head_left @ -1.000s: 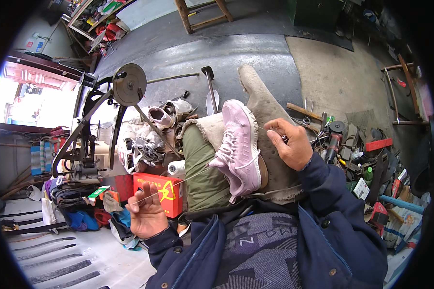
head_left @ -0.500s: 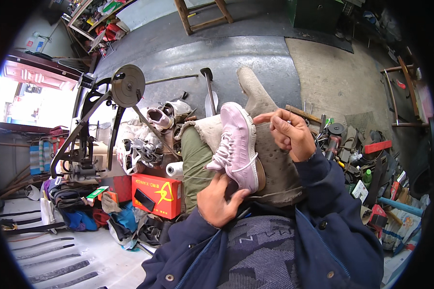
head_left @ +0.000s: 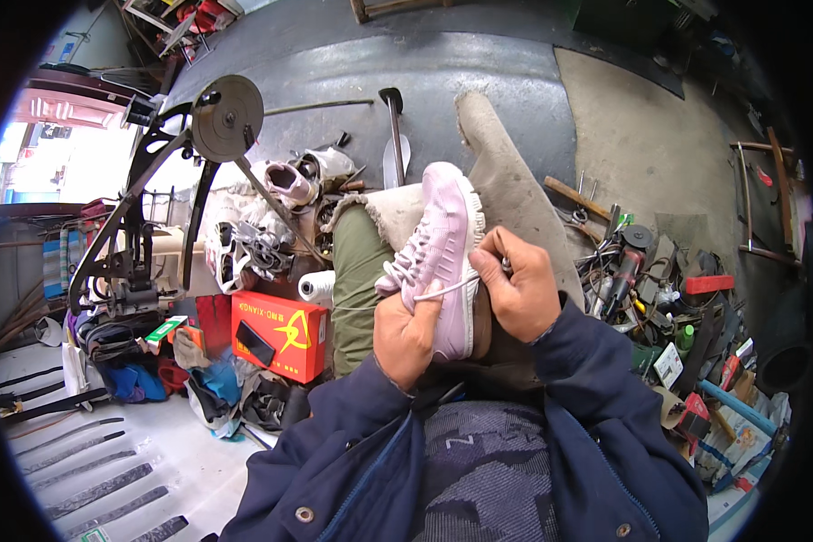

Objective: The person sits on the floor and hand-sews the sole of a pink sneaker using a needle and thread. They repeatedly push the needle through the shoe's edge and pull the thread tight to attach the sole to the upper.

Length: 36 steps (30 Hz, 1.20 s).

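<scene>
A pink sneaker (head_left: 446,235) with white laces and a white sole rests on the worn grey-brown cloth (head_left: 506,172) over my lap, toe pointing away. My left hand (head_left: 405,336) grips it near the ankle opening, thumb raised against its side; the other fingers are partly hidden. A white lace or cord (head_left: 448,290) crosses from beside that thumb to the sole edge. Closed in a pinch, my right hand (head_left: 524,289) is at the sole's right edge; what its fingertips hold is too small to make out. A white thread spool (head_left: 315,286) stands left of my knee, its thread running toward the shoe.
A hand-cranked sewing machine (head_left: 144,199) with a large wheel (head_left: 228,118) rises at left. Nearby are a red box (head_left: 289,357) bearing a phone (head_left: 255,344), and another pink shoe (head_left: 289,183). At right lie an angle grinder (head_left: 625,271) and jumbled tools.
My right hand has come in from the right to the sole edge, its pointing finger now curled. My left hand has shifted up along the shoe with its thumb raised. The view has shifted slightly.
</scene>
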Each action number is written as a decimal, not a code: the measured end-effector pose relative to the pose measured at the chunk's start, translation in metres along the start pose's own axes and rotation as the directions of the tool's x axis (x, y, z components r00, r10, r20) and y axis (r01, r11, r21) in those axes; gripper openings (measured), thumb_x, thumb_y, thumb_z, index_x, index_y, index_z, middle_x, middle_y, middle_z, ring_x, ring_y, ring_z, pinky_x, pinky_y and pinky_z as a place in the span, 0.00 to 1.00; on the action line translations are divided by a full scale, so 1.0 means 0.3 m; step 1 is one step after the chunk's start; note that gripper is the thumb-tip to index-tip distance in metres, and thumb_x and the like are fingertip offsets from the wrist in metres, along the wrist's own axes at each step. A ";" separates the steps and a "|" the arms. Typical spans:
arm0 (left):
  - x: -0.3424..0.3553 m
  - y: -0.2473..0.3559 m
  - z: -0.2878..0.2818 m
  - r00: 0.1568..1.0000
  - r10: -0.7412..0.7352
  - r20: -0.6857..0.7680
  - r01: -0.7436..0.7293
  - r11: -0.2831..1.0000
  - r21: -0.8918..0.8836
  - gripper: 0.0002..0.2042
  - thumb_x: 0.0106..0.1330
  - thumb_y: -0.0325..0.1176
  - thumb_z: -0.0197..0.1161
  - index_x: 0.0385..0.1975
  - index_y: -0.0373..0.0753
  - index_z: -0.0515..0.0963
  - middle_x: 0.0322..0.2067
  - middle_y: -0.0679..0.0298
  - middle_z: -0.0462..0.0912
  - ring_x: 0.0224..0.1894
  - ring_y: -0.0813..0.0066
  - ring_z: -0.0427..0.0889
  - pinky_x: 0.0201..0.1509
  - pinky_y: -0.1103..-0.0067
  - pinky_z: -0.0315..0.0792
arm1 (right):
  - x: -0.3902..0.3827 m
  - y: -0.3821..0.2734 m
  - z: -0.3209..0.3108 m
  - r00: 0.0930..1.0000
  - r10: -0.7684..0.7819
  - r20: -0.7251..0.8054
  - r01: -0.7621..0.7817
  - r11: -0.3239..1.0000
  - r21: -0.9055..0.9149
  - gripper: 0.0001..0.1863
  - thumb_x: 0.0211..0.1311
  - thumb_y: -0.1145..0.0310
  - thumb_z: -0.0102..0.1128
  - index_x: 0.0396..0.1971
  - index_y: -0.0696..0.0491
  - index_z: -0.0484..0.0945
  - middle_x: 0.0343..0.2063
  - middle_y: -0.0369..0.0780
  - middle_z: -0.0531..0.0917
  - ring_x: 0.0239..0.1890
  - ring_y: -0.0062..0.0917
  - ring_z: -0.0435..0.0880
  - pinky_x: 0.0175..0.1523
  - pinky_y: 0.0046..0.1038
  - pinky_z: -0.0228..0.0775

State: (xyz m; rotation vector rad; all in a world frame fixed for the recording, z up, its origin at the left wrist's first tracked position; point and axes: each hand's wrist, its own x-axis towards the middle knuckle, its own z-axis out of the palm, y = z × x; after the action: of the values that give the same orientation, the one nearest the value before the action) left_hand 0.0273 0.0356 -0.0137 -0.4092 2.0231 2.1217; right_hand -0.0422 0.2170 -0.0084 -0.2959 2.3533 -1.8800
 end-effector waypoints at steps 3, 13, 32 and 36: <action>0.019 0.010 -0.016 1.000 -0.013 0.029 0.014 0.999 -0.036 0.12 0.79 0.33 0.57 0.48 0.30 0.83 0.38 0.70 0.85 0.37 0.87 0.78 0.40 0.84 0.71 | -0.034 -0.007 0.033 1.000 -0.008 -0.029 0.008 1.000 -0.004 0.06 0.68 0.75 0.62 0.34 0.61 0.77 0.24 0.51 0.81 0.24 0.40 0.81 0.33 0.33 0.71; -0.110 0.084 -0.119 0.996 0.093 0.003 -0.091 0.968 0.235 0.12 0.73 0.27 0.63 0.53 0.31 0.82 0.28 0.69 0.82 0.29 0.86 0.74 0.34 0.84 0.69 | 0.006 -0.026 0.002 0.997 0.082 0.011 -0.081 0.995 -0.059 0.10 0.70 0.71 0.66 0.31 0.61 0.77 0.19 0.37 0.77 0.23 0.15 0.71 0.29 0.25 0.65; -0.338 0.001 -0.368 0.968 0.246 -0.055 -0.150 0.738 0.658 0.08 0.72 0.31 0.64 0.30 0.35 0.81 0.21 0.56 0.81 0.23 0.63 0.83 0.30 0.73 0.73 | 0.056 -0.011 -0.008 1.000 -0.019 0.012 0.022 0.946 -0.324 0.13 0.62 0.70 0.74 0.28 0.61 0.78 0.19 0.46 0.81 0.18 0.23 0.76 0.27 0.30 0.67; -0.282 0.025 -0.349 0.904 0.400 -0.150 -0.408 0.913 -0.027 0.16 0.79 0.37 0.58 0.29 0.32 0.77 0.42 0.47 0.85 0.42 0.63 0.84 0.49 0.71 0.75 | 0.056 -0.017 -0.014 0.999 0.006 -0.040 -0.017 0.963 -0.270 0.13 0.61 0.69 0.75 0.33 0.60 0.78 0.15 0.40 0.73 0.17 0.21 0.68 0.26 0.28 0.62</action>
State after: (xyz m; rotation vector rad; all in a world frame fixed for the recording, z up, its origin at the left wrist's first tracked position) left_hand 0.1127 -0.0643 0.0167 -0.1568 2.2967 2.4545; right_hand -0.0591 0.2162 -0.0018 -0.2713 2.6327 -1.5695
